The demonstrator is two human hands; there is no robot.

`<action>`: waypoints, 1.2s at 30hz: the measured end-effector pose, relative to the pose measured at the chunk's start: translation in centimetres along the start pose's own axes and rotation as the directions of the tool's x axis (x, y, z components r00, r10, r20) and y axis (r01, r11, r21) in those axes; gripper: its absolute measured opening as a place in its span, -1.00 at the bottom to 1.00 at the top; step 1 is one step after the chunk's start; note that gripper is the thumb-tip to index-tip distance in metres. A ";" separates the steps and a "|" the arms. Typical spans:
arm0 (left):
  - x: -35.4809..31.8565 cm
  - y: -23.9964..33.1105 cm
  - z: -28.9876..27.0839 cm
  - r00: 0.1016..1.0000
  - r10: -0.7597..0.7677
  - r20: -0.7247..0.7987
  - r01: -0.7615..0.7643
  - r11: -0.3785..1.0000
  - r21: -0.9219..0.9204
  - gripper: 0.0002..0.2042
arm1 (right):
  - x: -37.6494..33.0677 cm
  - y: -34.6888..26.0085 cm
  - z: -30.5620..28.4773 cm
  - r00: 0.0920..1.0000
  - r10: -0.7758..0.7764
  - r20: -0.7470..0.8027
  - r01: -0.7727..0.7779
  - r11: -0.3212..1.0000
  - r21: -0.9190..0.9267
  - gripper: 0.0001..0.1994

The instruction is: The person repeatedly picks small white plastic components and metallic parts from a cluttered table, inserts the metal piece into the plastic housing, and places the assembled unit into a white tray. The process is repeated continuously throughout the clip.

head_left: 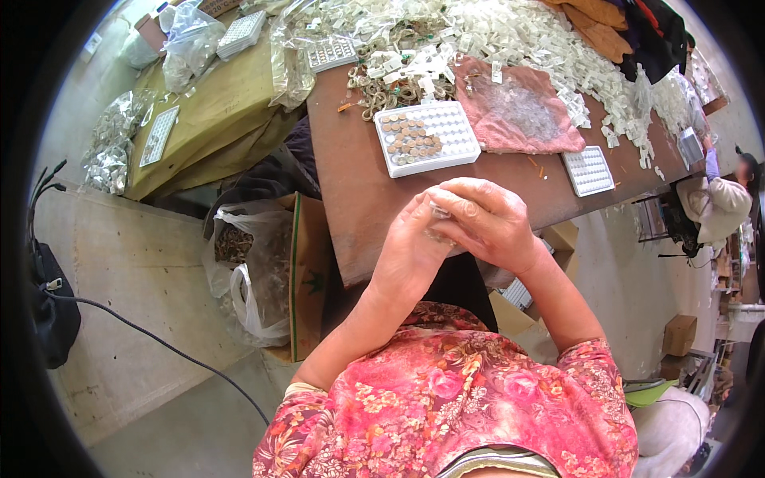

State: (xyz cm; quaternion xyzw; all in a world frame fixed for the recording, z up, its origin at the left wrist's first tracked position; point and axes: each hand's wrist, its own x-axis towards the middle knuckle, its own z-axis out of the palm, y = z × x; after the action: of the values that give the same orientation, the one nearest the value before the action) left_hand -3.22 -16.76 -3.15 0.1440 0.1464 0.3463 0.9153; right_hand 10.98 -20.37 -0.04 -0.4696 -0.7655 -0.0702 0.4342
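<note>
My left hand and my right hand meet in front of my chest, over the near edge of the table. Between their closed fingers is a small shiny, see-through piece, mostly covered, so its kind does not show. Just beyond my hands stands a white tray with rows of round pockets. Brownish round discs fill many pockets on its left and middle. To its right lies a pink cloth bearing a heap of tiny see-through bits.
A second white pocketed tray lies at the table's right. White plastic pieces and coiled tan bands pile along the back. Left below stands a carton with a plastic bag. Another person sits far right.
</note>
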 end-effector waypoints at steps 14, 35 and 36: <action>0.8 0.5 -1.6 0.980 -0.152 0.130 0.149 0.988 0.034 -0.80 | -0.6 -0.3 -1.1 0.953 0.301 0.039 -0.303 0.950 0.068 -0.79; 0.5 -1.6 -0.3 0.952 -0.303 -0.050 0.280 0.922 -0.267 -0.68 | -2.3 2.8 -1.2 0.995 -0.097 0.039 0.100 0.990 -0.096 -0.71; 0.5 -1.7 -0.2 0.954 -0.301 -0.022 0.283 0.918 -0.277 -0.69 | -2.4 2.8 -1.2 0.996 -0.081 0.030 0.083 0.993 -0.087 -0.71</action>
State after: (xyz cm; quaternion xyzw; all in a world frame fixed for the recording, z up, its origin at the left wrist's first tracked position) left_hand -1.94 -17.59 -4.06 -0.0171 0.1467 0.2272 0.9626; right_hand 14.28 -21.01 -1.88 -0.4574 -0.7859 -0.1154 0.3999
